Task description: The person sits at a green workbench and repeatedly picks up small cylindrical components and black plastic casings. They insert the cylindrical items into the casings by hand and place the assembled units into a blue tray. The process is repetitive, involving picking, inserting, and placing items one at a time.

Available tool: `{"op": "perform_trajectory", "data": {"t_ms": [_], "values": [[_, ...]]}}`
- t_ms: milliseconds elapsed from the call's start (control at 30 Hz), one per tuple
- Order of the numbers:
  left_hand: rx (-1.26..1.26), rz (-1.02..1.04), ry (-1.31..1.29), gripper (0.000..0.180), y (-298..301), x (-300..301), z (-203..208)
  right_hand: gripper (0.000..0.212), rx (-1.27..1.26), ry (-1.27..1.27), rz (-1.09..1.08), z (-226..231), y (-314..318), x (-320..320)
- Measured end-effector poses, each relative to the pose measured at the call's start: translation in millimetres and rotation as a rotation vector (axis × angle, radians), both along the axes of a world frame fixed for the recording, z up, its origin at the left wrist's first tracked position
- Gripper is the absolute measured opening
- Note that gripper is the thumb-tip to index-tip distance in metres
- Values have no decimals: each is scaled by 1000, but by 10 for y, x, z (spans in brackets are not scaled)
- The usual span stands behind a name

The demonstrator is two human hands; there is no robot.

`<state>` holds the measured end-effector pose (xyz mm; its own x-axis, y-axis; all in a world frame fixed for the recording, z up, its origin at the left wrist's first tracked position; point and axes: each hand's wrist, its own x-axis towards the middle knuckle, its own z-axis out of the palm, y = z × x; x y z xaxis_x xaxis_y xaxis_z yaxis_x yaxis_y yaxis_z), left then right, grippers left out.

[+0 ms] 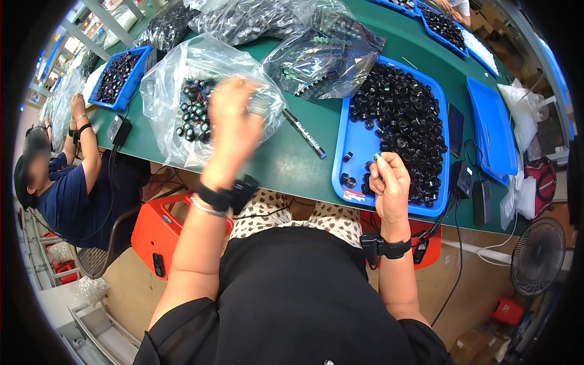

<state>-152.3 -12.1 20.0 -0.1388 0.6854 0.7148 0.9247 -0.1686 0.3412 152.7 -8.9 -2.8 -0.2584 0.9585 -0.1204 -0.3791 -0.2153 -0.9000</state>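
**Small part pinched, other hand at the bag**

The right hand [389,185] has its fingers [378,165] pinched on a small green-tipped part [377,157] over the near edge of the blue tray [359,143] of black rings [404,118]. The left hand [234,121] is blurred over the clear bag [176,91] of dark parts near the table [292,161] front; its grip cannot be told. It looks best to steady that hand before picking.

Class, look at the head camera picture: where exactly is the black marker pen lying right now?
The marker pen lies on the green table, just left of the blue tray of black parts and right of the clear bag under the left hand.
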Motion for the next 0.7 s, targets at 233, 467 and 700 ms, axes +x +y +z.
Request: {"op": "perform_trajectory", "data": {"t_ms": [233, 467, 700], "values": [[-466, -373, 253, 24, -20, 1340, -136, 5, 37, -35, -13, -4, -43, 4], [-252, -464, -183, 18, -45, 1429, -170, 6, 64, -34, -6, -24, -60, 10], [-664, -663, -1213, 22, -239, 1307, -249, 7, 23, -64, 79, 26, -59, 17]]}}
